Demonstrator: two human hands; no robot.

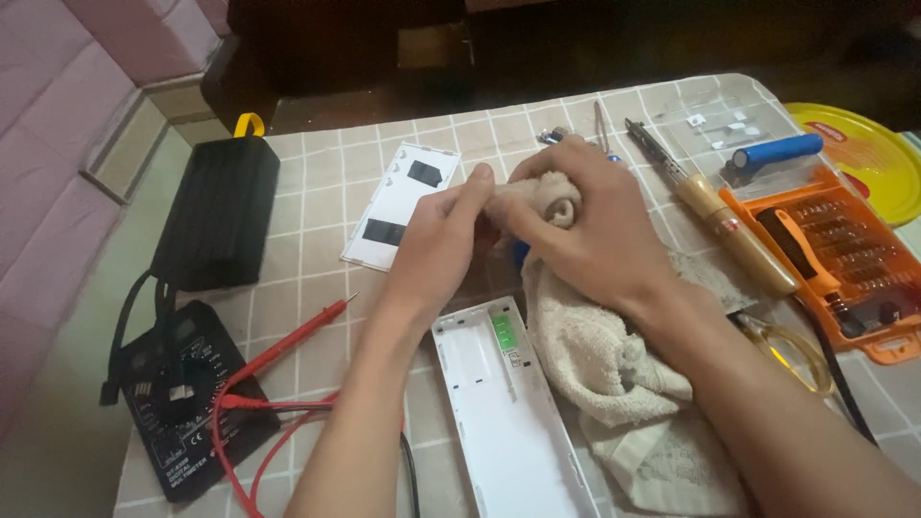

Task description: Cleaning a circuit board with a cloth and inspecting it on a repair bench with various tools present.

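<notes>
- Beige terry cloth towel [614,374] is bunched at one end between both hands, over the middle of the checked tablecloth [317,192]; the rest of it trails down beside the right forearm.
- The right hand [585,230] has its fingers curled and pressed together around the bunched end; whatever is wrapped inside is hidden, save a small blue bit just below the hand.
- The left hand [436,245] meets the cloth from the other side, thumb and fingertips pinching the same wad.
- Just below the hands lies a long white plastic casing [508,412], open side up, with a green circuit board [502,333] at its near end, touching the towel's edge.
- A white flat cover panel with black patches [398,206] lies just left of the hands.
- Further left are a black multimeter [177,403] with red probe leads [278,350] and a black ribbed box [216,216].
- To the right lie a wooden-handled soldering iron [715,211] and an orange screwdriver bit case [830,254].
</notes>
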